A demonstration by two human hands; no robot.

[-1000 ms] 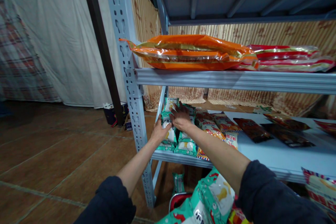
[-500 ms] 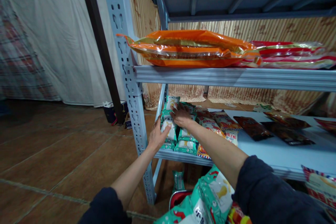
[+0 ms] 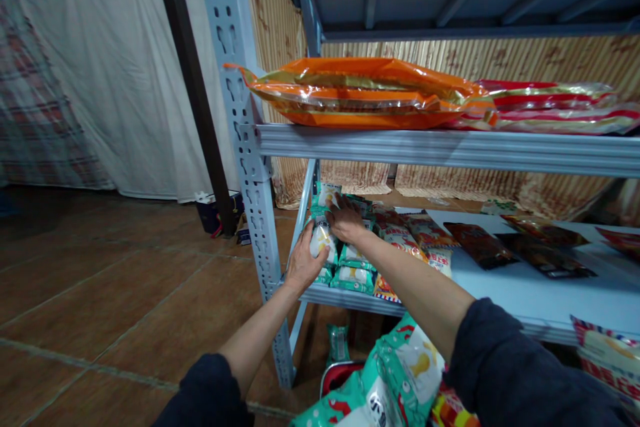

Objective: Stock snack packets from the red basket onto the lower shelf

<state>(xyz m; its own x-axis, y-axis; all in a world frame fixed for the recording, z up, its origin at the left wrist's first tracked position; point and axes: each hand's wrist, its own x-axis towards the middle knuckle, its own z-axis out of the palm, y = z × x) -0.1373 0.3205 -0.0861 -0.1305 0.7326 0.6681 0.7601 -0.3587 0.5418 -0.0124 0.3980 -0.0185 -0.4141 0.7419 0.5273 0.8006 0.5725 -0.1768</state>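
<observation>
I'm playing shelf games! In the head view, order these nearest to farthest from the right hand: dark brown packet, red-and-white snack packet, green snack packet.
Right hand:
1. Green snack packet, below it.
2. Red-and-white snack packet, to its right.
3. Dark brown packet, farther right.

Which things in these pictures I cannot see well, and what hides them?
Head view:
Green snack packet: left hand and right hand cover it.
Green bag: lower edge cuts it.
Red packets: right edge cuts them.
Dark packets: print too small.
</observation>
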